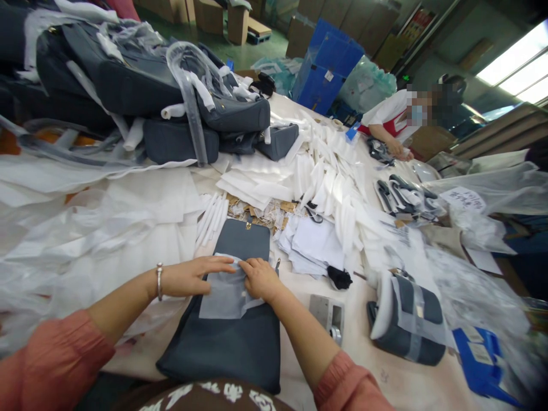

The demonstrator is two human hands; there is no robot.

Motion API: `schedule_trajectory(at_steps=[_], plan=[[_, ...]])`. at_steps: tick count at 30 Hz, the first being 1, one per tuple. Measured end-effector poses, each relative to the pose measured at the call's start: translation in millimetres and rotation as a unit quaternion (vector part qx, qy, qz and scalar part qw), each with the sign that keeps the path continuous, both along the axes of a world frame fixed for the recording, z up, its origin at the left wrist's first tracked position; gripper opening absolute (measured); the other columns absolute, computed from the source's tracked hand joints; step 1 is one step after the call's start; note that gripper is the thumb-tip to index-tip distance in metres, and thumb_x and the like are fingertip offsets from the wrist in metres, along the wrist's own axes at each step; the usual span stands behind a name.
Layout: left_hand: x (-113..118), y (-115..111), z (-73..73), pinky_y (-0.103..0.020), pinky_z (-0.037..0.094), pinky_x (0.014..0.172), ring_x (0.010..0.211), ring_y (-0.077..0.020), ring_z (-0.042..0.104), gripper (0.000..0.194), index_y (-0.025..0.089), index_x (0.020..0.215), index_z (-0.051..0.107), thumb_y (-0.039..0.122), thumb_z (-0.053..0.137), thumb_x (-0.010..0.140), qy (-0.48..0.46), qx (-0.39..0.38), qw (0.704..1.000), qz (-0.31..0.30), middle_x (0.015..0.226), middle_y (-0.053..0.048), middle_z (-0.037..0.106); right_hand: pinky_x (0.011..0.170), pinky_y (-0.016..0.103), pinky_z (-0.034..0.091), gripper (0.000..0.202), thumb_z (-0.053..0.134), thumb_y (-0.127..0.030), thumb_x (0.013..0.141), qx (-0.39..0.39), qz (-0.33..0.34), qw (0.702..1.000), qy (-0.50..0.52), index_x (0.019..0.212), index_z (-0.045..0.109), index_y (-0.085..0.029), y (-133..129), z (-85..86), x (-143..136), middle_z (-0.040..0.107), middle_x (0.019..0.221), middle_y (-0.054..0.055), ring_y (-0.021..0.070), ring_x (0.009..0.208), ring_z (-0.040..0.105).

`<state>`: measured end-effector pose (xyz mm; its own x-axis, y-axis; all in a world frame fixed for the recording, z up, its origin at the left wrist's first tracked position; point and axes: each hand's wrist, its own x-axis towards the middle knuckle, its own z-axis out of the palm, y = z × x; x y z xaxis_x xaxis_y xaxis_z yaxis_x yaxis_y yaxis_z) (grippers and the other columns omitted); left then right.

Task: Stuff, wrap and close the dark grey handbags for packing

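Note:
A dark blue-grey bag [222, 348] lies flat in front of me, its flap [242, 238] stretched away with a gold clasp at the far end. Across the bag's middle rests a translucent white sheet [220, 302]. My left hand [201, 275] lies on the sheet's left edge, fingers apart and extended to the right. From the right, my right hand [259, 278] presses on the same sheet with bent fingers, its fingertips near those of my left hand. Whether the right fingers pinch the sheet is hard to make out.
Dark bags [128, 85] are piled at the back left. White foam strips [329, 182] and white sheets [314, 242] lie beyond. To the right are a metal tape dispenser [327, 317], a wrapped bag [413, 319] and a blue holder [483, 362]. A person [391, 123] works at the far right.

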<state>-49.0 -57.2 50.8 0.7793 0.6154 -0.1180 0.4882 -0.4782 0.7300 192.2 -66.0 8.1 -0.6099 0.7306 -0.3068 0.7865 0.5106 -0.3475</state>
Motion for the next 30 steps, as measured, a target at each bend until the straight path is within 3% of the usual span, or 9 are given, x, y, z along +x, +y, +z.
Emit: schedule_trajectory(at_steps=[2,4,8,10,12,18,24,28,30], plan=[[19.5,13.0,6.2,-0.028,0.039,0.098,0.115,-0.0167,0.051,0.045,0.025,0.125,0.051,0.02,0.043,0.081,-0.005,-0.009,0.999,0.036,0.129,-0.001,0.054,0.088,0.038,0.038,0.051,0.047,-0.022,0.079,0.004,-0.002,1.0,0.004,0.129,0.043,-0.023,-0.8,-0.2,-1.3,0.054,0.118,0.008,0.0247,0.102,0.048],[42.9,16.6,-1.8,-0.031,0.041,0.094,0.108,-0.0183,0.055,0.035,0.02,0.116,0.058,0.022,0.039,0.086,0.05,0.042,0.988,0.139,0.117,-0.005,0.062,0.089,0.038,0.038,0.051,0.048,-0.022,0.078,0.01,-0.002,1.0,0.011,0.129,0.043,-0.022,-2.4,-0.7,-2.1,0.054,0.119,0.008,0.0249,0.103,0.048],[69.8,-4.5,-44.8,-0.036,0.043,0.082,0.091,-0.0218,0.057,0.025,0.02,0.101,0.064,0.024,0.046,0.085,0.152,0.13,0.962,0.188,0.097,-0.008,0.065,0.096,0.038,0.034,0.049,0.045,-0.021,0.081,0.021,-0.023,0.999,0.03,0.13,0.042,-0.02,-11.0,-3.7,3.3,0.051,0.126,0.008,0.0234,0.111,0.045],[67.6,-18.7,-62.5,-0.036,0.041,0.085,0.094,-0.0213,0.054,0.028,0.021,0.109,0.06,0.025,0.044,0.086,0.138,0.165,0.958,0.191,0.101,-0.008,0.062,0.101,0.039,0.029,0.051,0.046,-0.026,0.083,0.021,-0.049,0.998,0.038,0.133,0.04,-0.019,-19.6,-6.2,10.3,0.047,0.132,0.009,0.0238,0.118,0.041],[60.3,-27.6,-71.1,-0.036,0.039,0.088,0.097,-0.0205,0.052,0.033,0.02,0.117,0.055,0.025,0.04,0.088,0.116,0.185,0.957,0.191,0.105,-0.009,0.059,0.106,0.042,0.022,0.055,0.048,-0.034,0.084,0.018,-0.077,0.996,0.042,0.135,0.037,-0.019,-31.0,-8.8,18.1,0.041,0.137,0.01,0.0253,0.125,0.034],[44.6,-33.9,-72.4,-0.038,0.032,0.098,0.111,-0.0215,0.046,0.043,0.021,0.13,0.045,0.031,0.038,0.089,0.127,0.184,0.964,0.147,0.122,-0.008,0.055,0.109,0.051,0.012,0.069,0.05,-0.051,0.081,-0.01,-0.095,0.995,0.032,0.14,0.03,-0.021,-70.0,-8.3,33.3,0.021,0.149,0.009,0.0299,0.136,0.014],[32.5,-56.3,-84.2,-0.047,0.01,0.109,0.135,-0.0264,0.021,0.05,0.028,0.137,0.035,0.04,0.041,0.089,0.136,0.226,0.961,0.084,0.145,-0.003,0.034,0.109,0.051,0.011,0.067,0.048,-0.053,0.082,-0.047,-0.058,0.996,0.046,0.14,0.028,-0.027,-96.0,4.7,38.4,0.019,0.15,0.004,0.0282,0.137,0.012],[29.2,-63.3,-85.8,-0.04,0.015,0.109,0.132,-0.0201,0.028,0.044,0.032,0.135,0.038,0.023,0.037,0.092,0.085,0.212,0.973,-0.02,0.141,-0.001,0.041,0.109,0.051,0.009,0.063,0.05,-0.05,0.082,-0.041,-0.064,0.996,0.042,0.139,0.031,-0.029,-101.9,9.5,36.2,0.024,0.149,0.003,0.0279,0.136,0.015],[30.5,-62.4,-85.2,-0.038,0.022,0.107,0.128,-0.0195,0.035,0.043,0.032,0.131,0.044,0.018,0.037,0.091,0.071,0.193,0.978,-0.04,0.136,-0.001,0.047,0.108,0.052,0.008,0.062,0.052,-0.049,0.082,-0.034,-0.07,0.996,0.045,0.138,0.033,-0.029,-102.6,10.1,34.9,0.027,0.147,0.003,0.0283,0.135,0.017]])
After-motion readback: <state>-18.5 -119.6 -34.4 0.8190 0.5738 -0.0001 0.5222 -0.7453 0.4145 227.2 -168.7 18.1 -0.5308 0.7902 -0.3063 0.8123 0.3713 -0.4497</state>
